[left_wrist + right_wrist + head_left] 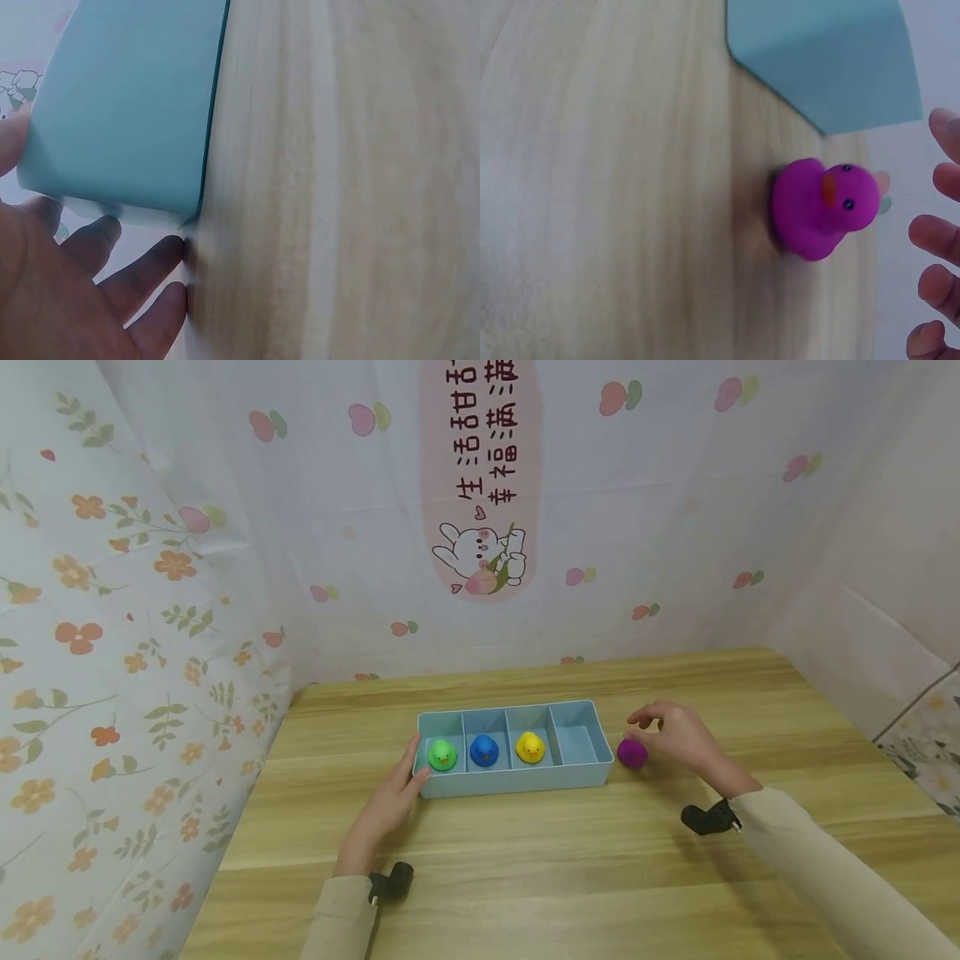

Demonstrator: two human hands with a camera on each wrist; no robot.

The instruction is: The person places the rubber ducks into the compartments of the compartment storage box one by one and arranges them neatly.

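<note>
Head view shows us the purple rubber duck (632, 752) standing on the worktop (525, 860) just beside the right end of the pale blue divided tray (517, 781), outside it. Our right hand (675, 739) is by far the nearer one: it hovers just to the duck's right and a little above, fingers (643, 718) loosely spread and holding nothing. From the right wrist view the duck (817, 208) sits upright, beak turned toward our fingertips (934, 232), a clear gap between them, so it lies straight ahead of the open fingers. Our left hand (390, 802) rests against the tray's left end, fingers straight along its wall. In the tray we see a green duck (442, 755), a blue duck (484, 749) and a yellow duck (529, 747), one per compartment; the rightmost compartment, nearest the purple duck, holds none.
</note>
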